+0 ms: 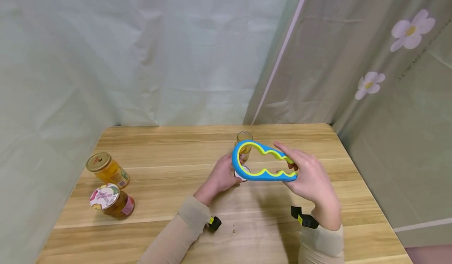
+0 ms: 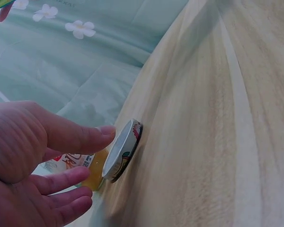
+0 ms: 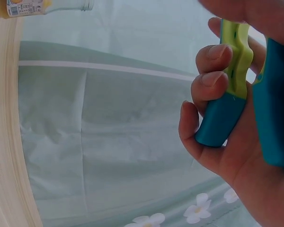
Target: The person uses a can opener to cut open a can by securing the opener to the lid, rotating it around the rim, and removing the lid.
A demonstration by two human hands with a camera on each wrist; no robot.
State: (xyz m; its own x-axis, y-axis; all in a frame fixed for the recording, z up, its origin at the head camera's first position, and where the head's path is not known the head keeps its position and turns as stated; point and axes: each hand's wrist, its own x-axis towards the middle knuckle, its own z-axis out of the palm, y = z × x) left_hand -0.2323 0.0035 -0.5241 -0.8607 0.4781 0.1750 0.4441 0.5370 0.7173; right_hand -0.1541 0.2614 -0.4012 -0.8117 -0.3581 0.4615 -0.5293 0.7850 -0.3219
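My right hand (image 1: 312, 177) grips the handles of a blue and yellow jar opener (image 1: 265, 176), raised above the table. Its fingers curl round the handles in the right wrist view. My left hand (image 2: 33, 161) reaches toward a loose jar lid (image 2: 119, 151) on the wooden table, thumb and fingers spread, with the thumb tip close to the rim. Whether they touch is unclear. The lid's white inside faces up. Just behind stands a lidless glass jar (image 1: 245, 135) with yellow contents and a label, partly hidden by the opener in the head view.
At the table's left are a jar with a gold lid (image 1: 112, 173) and yellow contents, and a jar with a patterned white lid (image 1: 120, 207) and darker contents. A few small drops (image 1: 233, 231) lie near the front. Curtains (image 1: 197, 60) hang behind the table.
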